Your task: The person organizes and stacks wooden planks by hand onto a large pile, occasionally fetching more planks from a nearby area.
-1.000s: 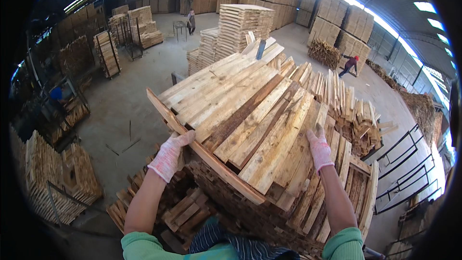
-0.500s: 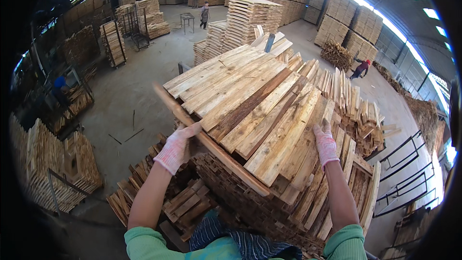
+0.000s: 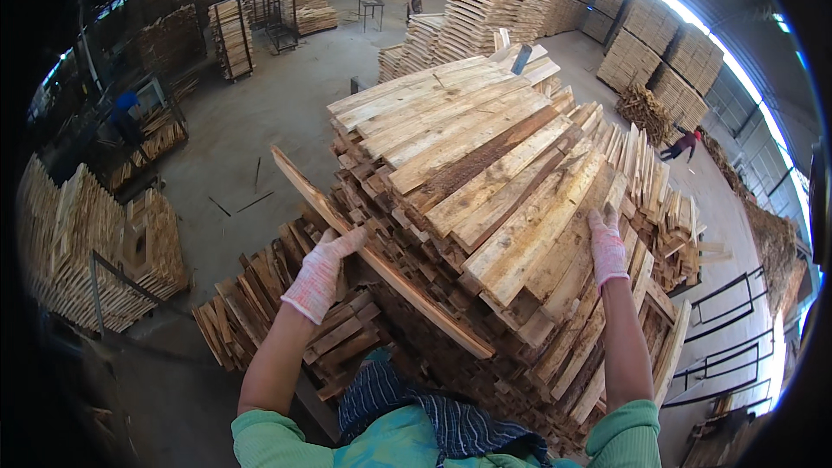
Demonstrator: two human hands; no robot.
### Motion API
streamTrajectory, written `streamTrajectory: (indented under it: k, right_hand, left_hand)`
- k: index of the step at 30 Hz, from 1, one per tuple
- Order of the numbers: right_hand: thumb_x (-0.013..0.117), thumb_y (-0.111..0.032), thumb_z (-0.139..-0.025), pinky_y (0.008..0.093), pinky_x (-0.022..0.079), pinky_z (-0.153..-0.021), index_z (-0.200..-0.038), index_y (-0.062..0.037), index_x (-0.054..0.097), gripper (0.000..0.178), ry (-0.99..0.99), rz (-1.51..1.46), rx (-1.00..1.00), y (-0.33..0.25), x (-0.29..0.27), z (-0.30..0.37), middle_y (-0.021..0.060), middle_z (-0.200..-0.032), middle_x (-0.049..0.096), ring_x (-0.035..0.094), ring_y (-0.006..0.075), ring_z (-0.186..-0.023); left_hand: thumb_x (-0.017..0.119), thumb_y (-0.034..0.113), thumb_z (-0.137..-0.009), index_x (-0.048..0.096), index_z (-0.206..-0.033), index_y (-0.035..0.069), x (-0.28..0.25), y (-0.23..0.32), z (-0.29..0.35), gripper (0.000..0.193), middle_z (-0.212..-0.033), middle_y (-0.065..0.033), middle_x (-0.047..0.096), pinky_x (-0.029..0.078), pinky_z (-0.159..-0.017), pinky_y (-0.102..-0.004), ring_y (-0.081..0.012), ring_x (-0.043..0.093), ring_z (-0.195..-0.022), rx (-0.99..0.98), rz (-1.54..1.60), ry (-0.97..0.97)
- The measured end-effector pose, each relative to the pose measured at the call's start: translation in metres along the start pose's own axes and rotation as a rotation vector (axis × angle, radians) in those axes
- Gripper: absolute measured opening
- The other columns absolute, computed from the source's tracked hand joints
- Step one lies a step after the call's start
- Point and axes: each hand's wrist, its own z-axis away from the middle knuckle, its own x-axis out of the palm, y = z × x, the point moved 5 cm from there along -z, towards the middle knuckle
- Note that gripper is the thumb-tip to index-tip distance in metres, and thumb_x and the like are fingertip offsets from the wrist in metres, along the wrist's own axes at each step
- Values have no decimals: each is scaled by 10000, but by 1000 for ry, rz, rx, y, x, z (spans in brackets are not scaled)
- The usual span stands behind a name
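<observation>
My left hand (image 3: 319, 270), in a pinkish-white knit glove, is closed around a long, narrow wooden plank (image 3: 428, 308). The plank slants beside the near left edge of a big stack of boards (image 3: 485, 152), with a gap between them at its upper end. My right hand (image 3: 608, 247), in a matching glove, rests on the right part of the stack's top layer, its fingers stretched along the boards. Most of those top boards are pale, and a few are dark brown. Uneven board ends show down the side of the stack.
Shorter wood pieces (image 3: 251, 295) lie in a pile below my left arm. Another board stack (image 3: 104, 243) stands at the far left. A metal post (image 3: 522, 59) rises behind the top boards. Black metal frames (image 3: 724, 316) are on the right, and a person (image 3: 683, 146) bends near a wood heap.
The plank in my left hand has moved away from the stack's edge, opening a gap. My right hand stays on the top boards. The whole view has shifted, so the stack appears farther right.
</observation>
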Motion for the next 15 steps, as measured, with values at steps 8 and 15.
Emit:
streamTrajectory:
  k: [8, 15]
  right_hand:
    - [577, -442, -996, 354, 308, -1172, -1596, -38, 263, 789, -14, -89, 2, 1, 2, -3, 177, -1599, 382, 394, 302, -1453]
    - [549, -444, -1014, 383, 326, -1174, -1600, -34, 236, 782, -55, 38, 36, -14, 1, 8, 203, -1594, 389, 417, 343, -1441]
  left_hand:
    - [799, 286, -864, 378, -1381, 7, 92, -7, 19, 723, -1192, -138, 569, 621, -863, -524, -285, 656, -1033, -65, 18, -159]
    - [799, 261, -860, 405, -1420, 2, 81, -6, 14, 732, -1267, -141, 590, 612, -835, -485, -284, 629, -1115, -88, 16, -83]
